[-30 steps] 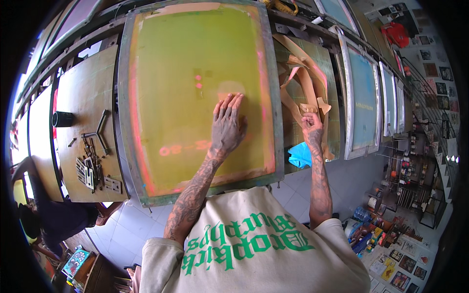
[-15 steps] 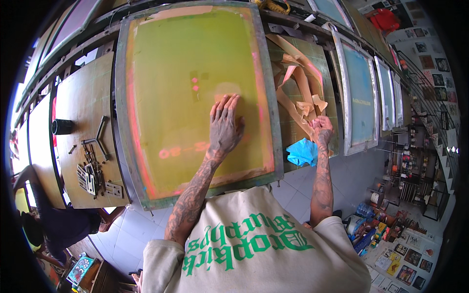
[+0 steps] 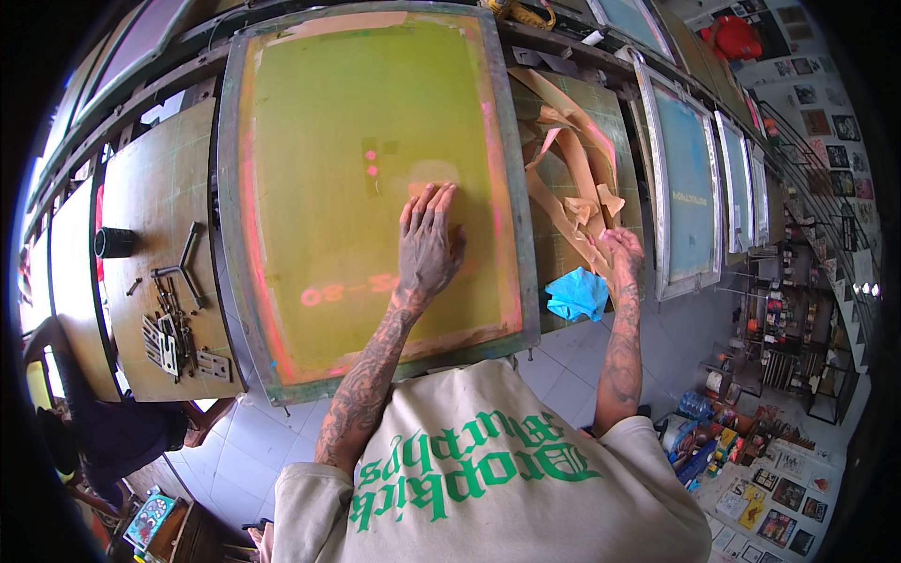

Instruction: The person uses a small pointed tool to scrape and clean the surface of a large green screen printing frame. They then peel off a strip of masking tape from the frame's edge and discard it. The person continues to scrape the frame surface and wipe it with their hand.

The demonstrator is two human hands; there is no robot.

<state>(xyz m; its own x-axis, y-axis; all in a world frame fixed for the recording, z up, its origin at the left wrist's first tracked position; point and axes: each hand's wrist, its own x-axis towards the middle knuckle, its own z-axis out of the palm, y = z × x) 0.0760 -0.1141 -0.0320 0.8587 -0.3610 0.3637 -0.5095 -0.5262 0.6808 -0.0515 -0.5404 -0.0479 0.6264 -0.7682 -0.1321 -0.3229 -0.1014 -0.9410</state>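
A large printing screen (image 3: 310, 122) with yellow-green mesh and pink-stained borders lies flat on the long table in a grey metal frame. My left hand (image 3: 427, 239) rests palm down on the mesh, fingers together and stretched out. My right hand (image 3: 624, 253) is off the screen's right edge, its fingers closed on a tangle of brown paper tape strips (image 3: 572, 178) that lies on the green board there. A crumpled blue cloth (image 3: 577, 293) sits just left of my right wrist.
Left of the screen a brown board (image 3: 141, 188) carries a black cup (image 3: 114, 242), metal brackets and hinges (image 3: 174, 333). More framed screens (image 3: 690, 178) line up to the right. Another person (image 3: 113, 432) sits lower left. Bottles and pictures cover the floor at lower right.
My right hand has slid down and toward me along the tape strips, pulling at them. My left hand stays pressed on the mesh.
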